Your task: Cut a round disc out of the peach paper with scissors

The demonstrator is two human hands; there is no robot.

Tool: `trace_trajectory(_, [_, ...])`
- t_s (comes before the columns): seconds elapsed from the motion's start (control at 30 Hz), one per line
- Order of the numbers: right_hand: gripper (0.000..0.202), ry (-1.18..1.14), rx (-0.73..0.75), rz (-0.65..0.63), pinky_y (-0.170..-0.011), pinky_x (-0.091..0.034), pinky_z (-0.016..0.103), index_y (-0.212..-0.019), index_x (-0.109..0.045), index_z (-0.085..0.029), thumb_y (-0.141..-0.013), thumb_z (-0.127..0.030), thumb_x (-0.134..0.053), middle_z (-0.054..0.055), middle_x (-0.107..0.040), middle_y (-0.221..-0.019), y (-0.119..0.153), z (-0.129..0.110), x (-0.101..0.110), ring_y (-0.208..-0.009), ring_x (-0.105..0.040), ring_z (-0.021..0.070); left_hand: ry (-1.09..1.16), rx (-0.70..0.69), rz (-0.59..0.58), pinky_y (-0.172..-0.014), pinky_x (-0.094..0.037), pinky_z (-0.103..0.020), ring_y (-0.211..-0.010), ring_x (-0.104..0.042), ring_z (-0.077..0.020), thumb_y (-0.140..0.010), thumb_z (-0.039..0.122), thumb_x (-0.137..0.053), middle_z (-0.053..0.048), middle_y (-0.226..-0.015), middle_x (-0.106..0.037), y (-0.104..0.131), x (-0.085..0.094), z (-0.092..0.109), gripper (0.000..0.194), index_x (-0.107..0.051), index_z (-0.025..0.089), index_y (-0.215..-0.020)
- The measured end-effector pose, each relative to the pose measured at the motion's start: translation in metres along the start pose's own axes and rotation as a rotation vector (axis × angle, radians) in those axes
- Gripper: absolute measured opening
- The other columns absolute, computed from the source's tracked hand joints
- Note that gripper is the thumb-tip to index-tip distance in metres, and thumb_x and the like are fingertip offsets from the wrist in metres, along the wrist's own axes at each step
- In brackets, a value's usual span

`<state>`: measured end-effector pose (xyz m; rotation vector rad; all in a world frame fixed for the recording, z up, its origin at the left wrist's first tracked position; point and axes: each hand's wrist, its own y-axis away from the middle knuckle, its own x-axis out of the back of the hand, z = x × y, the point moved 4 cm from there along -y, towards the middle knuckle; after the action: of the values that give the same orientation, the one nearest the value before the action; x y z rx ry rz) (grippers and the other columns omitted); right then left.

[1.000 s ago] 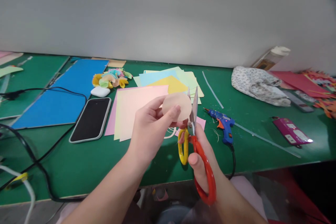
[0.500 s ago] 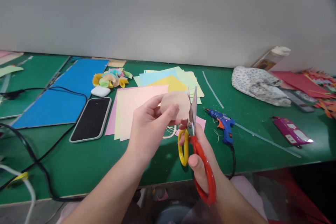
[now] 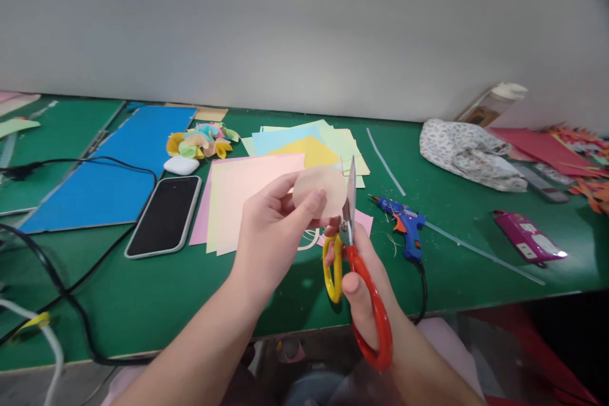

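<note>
Between the thumb and fingers of my left hand (image 3: 276, 222) is a round, cream-coloured paper disc (image 3: 328, 189). My right hand (image 3: 368, 279) grips scissors (image 3: 349, 228) with one red and one yellow handle loop, blades pointing up and slightly apart. The disc's right edge lies at the blades. Thin curled paper offcuts (image 3: 310, 240) show below the disc, partly hidden by my hands. Behind my left hand lie stacked pink and pale yellow paper sheets (image 3: 238, 196). Farther back are yellow, blue and pale green sheets (image 3: 304, 143).
A phone (image 3: 164, 219), white case (image 3: 181, 165), paper flowers (image 3: 202, 141) and blue board (image 3: 118, 165) lie left, with black cables (image 3: 52, 273) nearby. To the right are a blue glue gun (image 3: 404, 222), glue stick (image 3: 485, 255), purple pouch (image 3: 528, 238), patterned cloth (image 3: 469, 155) and bottle (image 3: 495, 104).
The paper disc has shifted slightly to the right, farther between the scissor blades. The blades have drawn a little closer together. My hands otherwise stay nearly in place.
</note>
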<state>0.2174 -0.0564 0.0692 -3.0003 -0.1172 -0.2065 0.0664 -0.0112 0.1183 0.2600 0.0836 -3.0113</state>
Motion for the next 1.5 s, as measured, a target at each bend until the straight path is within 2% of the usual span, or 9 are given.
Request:
trace_trajectory(0.27, [0.098,0.017,0.063,-0.034,-0.073,-0.061,0.039,-0.136,-0.063,-0.028,-0.076,-0.104,-0.054,0.007,-0.063,-0.105,-0.002,0.01,0.001,-0.082,-0.063,0.0243,-0.06,-0.038,0.02,-0.069,-0.068,-0.027,-0.079,-0.079,-0.0193,-0.084,0.037,-0.087,-0.003,-0.091,-0.084,0.001,0.001,0.001,0.028,-0.083,0.019,-0.106])
trace_trajectory(0.47, [0.091,0.035,0.056,-0.038,-0.073,-0.057,0.039,-0.128,-0.064,-0.027,-0.08,-0.103,-0.051,0.003,-0.057,-0.095,-0.001,0.002,0.0,-0.08,-0.06,0.0242,-0.041,-0.034,0.013,-0.067,-0.066,-0.024,-0.076,-0.077,-0.0167,-0.081,0.038,-0.091,-0.001,-0.089,-0.082,-0.001,0.002,-0.001,0.026,-0.085,0.022,-0.101])
trace_trajectory(0.63, [0.088,0.034,0.041,-0.034,-0.072,-0.056,0.038,-0.127,-0.064,-0.026,-0.083,-0.101,-0.049,0.003,-0.057,-0.095,-0.001,-0.001,-0.001,-0.08,-0.06,0.024,-0.058,-0.026,0.01,-0.066,-0.066,-0.025,-0.072,-0.075,-0.017,-0.082,0.038,-0.089,0.0,-0.083,-0.08,0.001,0.001,0.0,0.024,-0.085,0.022,-0.099])
trace_trajectory(0.87, [0.099,0.003,0.029,-0.047,-0.075,-0.056,0.039,-0.135,-0.063,-0.026,-0.075,-0.105,-0.054,0.004,-0.058,-0.097,-0.001,0.006,0.0,-0.083,-0.06,0.025,-0.034,-0.049,0.043,-0.069,-0.067,-0.023,-0.073,-0.076,-0.0152,-0.08,0.03,-0.091,0.001,-0.087,-0.082,0.001,0.002,0.0,0.022,-0.085,0.022,-0.1])
trace_trajectory(1.1, [0.091,0.011,0.032,-0.015,-0.075,-0.055,0.037,-0.128,-0.064,-0.027,-0.08,-0.103,-0.052,0.003,-0.058,-0.098,0.0,0.0,-0.002,-0.082,-0.059,0.0232,-0.022,-0.072,0.026,-0.065,-0.065,-0.018,-0.073,-0.076,-0.0128,-0.081,0.033,-0.092,0.002,-0.085,-0.082,0.0,0.002,0.0,0.023,-0.086,0.021,-0.1])
trace_trajectory(1.2, [0.089,0.016,0.029,-0.016,-0.074,-0.055,0.037,-0.127,-0.064,-0.027,-0.081,-0.102,-0.051,0.003,-0.057,-0.096,0.0,0.0,-0.002,-0.081,-0.059,0.0232,-0.006,-0.073,0.017,-0.067,-0.066,-0.018,-0.074,-0.077,-0.0123,-0.082,0.03,-0.092,0.003,-0.086,-0.083,0.0,0.002,-0.001,0.02,-0.086,0.022,-0.1])
trace_trajectory(1.4, [0.094,0.015,0.029,-0.024,-0.075,-0.056,0.038,-0.13,-0.064,-0.027,-0.077,-0.104,-0.053,0.004,-0.059,-0.098,0.0,0.003,-0.002,-0.085,-0.061,0.0253,-0.003,-0.088,0.041,-0.067,-0.066,-0.017,-0.07,-0.076,-0.0109,-0.081,0.024,-0.092,0.005,-0.086,-0.083,-0.001,0.003,-0.001,0.019,-0.087,0.024,-0.099])
trace_trajectory(1.5, [0.093,-0.004,0.016,-0.016,-0.076,-0.055,0.039,-0.13,-0.064,-0.027,-0.077,-0.103,-0.055,0.004,-0.059,-0.097,0.0,0.001,-0.003,-0.084,-0.059,0.0248,-0.016,-0.091,0.042,-0.066,-0.066,-0.017,-0.069,-0.076,-0.0111,-0.083,0.029,-0.091,0.004,-0.084,-0.083,-0.001,0.003,-0.001,0.017,-0.087,0.023,-0.099])
